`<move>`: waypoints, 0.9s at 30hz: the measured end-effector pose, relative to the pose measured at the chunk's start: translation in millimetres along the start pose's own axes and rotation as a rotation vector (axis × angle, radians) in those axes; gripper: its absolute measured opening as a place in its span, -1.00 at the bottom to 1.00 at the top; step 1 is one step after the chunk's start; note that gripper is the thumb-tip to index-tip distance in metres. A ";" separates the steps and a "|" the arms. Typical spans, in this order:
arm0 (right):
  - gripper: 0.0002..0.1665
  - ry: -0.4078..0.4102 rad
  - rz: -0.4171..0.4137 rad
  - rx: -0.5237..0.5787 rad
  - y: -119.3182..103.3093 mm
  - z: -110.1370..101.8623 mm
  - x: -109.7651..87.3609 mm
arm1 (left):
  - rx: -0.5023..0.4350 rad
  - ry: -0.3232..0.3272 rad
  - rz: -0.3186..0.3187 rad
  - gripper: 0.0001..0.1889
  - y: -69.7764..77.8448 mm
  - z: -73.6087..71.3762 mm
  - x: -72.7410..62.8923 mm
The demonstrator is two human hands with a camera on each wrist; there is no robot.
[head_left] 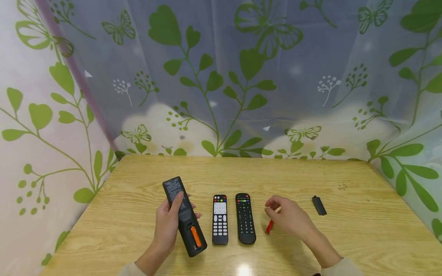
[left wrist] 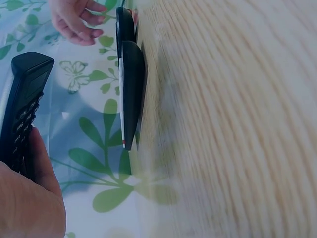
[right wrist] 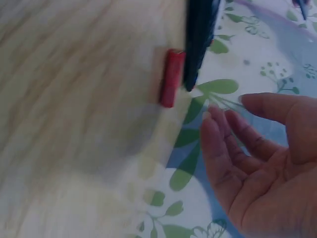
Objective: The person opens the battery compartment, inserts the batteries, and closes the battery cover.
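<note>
My left hand (head_left: 166,224) grips a black remote control (head_left: 183,214), its thumb across the labelled back. The remote's battery bay lies uncovered at the lower end, with an orange battery (head_left: 195,236) inside. In the left wrist view, the keys of this remote (left wrist: 25,106) face away from the thumb side. Over the right part of the table is my right hand (head_left: 291,217), fingers loosely bent and nothing between them. A red battery (head_left: 269,227) lies on the table just below its fingers; in the right wrist view the fingertips are apart from that battery (right wrist: 172,78).
Two more remotes lie face up between the hands: one with white keys (head_left: 220,226), one all dark (head_left: 245,224). A small black battery cover (head_left: 319,205) rests right of my right hand. A leaf-printed curtain (head_left: 221,76) hangs behind the wooden table (head_left: 138,172).
</note>
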State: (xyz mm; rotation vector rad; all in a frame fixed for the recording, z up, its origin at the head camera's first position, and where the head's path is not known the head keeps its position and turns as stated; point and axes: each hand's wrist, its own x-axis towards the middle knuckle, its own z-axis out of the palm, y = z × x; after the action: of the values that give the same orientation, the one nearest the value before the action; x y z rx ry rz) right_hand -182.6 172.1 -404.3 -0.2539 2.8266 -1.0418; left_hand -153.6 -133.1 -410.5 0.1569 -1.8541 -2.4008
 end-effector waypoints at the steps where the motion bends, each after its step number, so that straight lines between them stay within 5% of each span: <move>1: -0.88 -0.002 0.010 -0.036 2.3 0.2 0.2 | -0.002 0.001 0.000 -0.49 -0.1 0.0 0.0; 8: -0.86 -0.064 0.080 -0.121 17.2 10.2 -0.1 | -0.008 0.004 -0.007 -0.50 -1.1 -0.5 -0.4; 27: -0.86 -0.074 0.078 -0.008 20.1 21.8 2.2 | -0.022 0.005 -0.023 -0.51 -6.1 -1.4 -0.4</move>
State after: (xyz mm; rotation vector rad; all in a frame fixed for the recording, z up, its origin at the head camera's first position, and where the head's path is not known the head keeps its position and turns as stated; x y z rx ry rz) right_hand -183.4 173.0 -434.0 -0.1772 2.7514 -0.9841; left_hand -153.1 -132.9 -416.7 0.1840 -1.8334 -2.4321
